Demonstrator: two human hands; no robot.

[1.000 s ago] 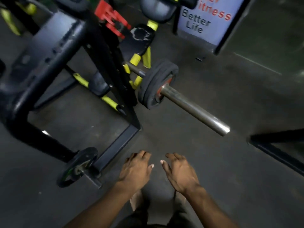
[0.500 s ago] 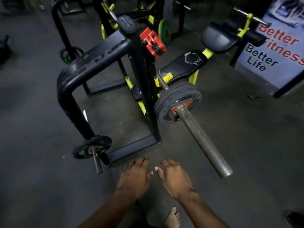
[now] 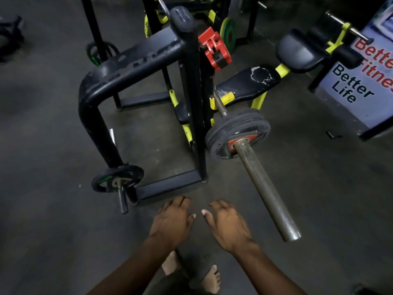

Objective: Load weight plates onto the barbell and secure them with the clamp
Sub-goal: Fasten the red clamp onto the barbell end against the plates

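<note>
From the head camera we count two bare hands, both empty. Our left hand (image 3: 171,223) and right hand (image 3: 228,225) hang side by side above the grey floor (image 3: 53,241), palms down, fingers loosely spread and gripping nothing, thumbs close but not touching. Two bare feet show below them.

One barbell (image 3: 266,189) juts toward us, its round steel sleeve dull and scuffed, the free end just right of our right hand. On it sit what look like three black weight plates (image 3: 238,135), stacked face to face, rubbery and dusty, with a red ring at the hub; we cannot read any marking on them. One red plastic clamp (image 3: 214,48), blocky and hinged, hangs on the black upright of the rack (image 3: 192,99), well above the plates and not on the bar.

A single small black plate (image 3: 117,177) with green lettering too small to read rests on a low peg at the rack's foot. One green plate (image 3: 228,31) stands further back. The bench (image 3: 246,83) has cracked black padding on yellow tubing. A sign (image 3: 359,81) at right reads "Better Life", with red letters above it cut off.
</note>
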